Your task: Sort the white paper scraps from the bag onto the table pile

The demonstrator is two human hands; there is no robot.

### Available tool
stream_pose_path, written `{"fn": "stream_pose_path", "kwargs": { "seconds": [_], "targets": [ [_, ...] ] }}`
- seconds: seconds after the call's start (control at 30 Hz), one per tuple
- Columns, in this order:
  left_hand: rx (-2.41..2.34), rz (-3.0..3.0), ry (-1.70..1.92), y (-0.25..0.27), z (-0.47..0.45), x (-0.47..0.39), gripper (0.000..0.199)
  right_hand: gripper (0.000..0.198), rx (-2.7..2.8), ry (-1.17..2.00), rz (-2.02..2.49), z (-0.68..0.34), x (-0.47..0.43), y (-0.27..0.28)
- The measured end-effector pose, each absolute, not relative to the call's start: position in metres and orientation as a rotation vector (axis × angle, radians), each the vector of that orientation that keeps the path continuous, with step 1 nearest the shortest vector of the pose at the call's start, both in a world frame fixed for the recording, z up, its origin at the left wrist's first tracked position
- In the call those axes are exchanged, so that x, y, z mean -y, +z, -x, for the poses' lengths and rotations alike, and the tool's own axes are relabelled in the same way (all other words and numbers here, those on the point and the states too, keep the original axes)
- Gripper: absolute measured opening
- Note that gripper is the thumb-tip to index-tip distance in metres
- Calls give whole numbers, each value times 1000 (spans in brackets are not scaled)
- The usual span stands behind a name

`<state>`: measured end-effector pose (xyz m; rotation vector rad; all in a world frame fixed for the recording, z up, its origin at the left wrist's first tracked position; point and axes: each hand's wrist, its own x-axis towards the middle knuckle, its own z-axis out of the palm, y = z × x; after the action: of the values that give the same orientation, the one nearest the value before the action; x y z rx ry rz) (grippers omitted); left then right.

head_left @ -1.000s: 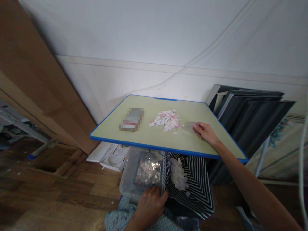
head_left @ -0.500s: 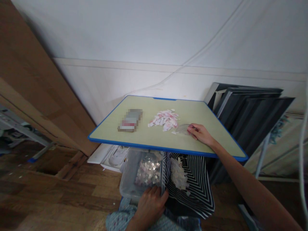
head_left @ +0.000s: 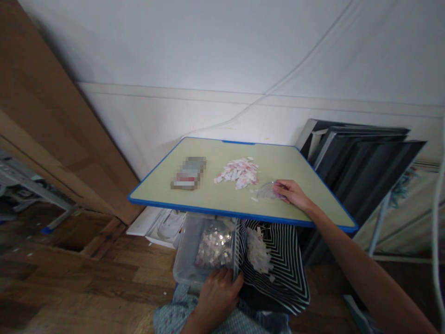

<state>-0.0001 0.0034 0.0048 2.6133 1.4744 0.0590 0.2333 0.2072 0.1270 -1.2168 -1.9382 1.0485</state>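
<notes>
My right hand (head_left: 292, 194) rests low over the right part of the light yellow, blue-edged table (head_left: 208, 202). Its fingers pinch a thin see-through plastic piece (head_left: 267, 190) with a rounded outline; its exact kind is unclear. Left of that piece lies a pile of small white and pink slips (head_left: 239, 171), with a few loose ones near it. Below the table, my left hand (head_left: 220, 294) is closed over the near right edge of a clear plastic bin (head_left: 183, 262). Inside the bin is a heap of small pale pieces (head_left: 215, 246), shiny on top.
A blurred-out flat item (head_left: 189, 174) lies on the table's left side. Beside the bin, black-and-white striped cloth (head_left: 287, 264) holds pale scraps (head_left: 259, 253). Dark panels (head_left: 361, 171) lean at right, and large cardboard (head_left: 62, 120) stands at left. A white cable (head_left: 278, 86) runs along the wall.
My right hand has shifted slightly right with the clear piece, away from the slips. A loose slip lies a little nearer the table's front. My left hand stays in place.
</notes>
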Motion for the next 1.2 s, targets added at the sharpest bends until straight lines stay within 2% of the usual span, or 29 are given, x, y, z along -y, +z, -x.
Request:
{"fn": "stream_pose_path", "kwargs": {
  "seconds": [0.47,0.83,0.93,1.07,1.2],
  "targets": [
    [-1472,-2612,74,1,1,-3,40,36,2002,1285,1160,-239,-202,129],
    [-1471,-2633,66,-1,1,-4,40,37,2066,1230,1158,-240,-199,132],
    [-1488,-2632,59,0,0,-4,40,37,1973,1114,1203,-239,-200,129],
    [-1475,-2636,53,2,0,-4,39,37,1842,770,1312,-237,-204,125],
    [-1465,-2642,57,2,0,-3,39,35,1918,597,1361,-235,-206,123]
  ]
}}
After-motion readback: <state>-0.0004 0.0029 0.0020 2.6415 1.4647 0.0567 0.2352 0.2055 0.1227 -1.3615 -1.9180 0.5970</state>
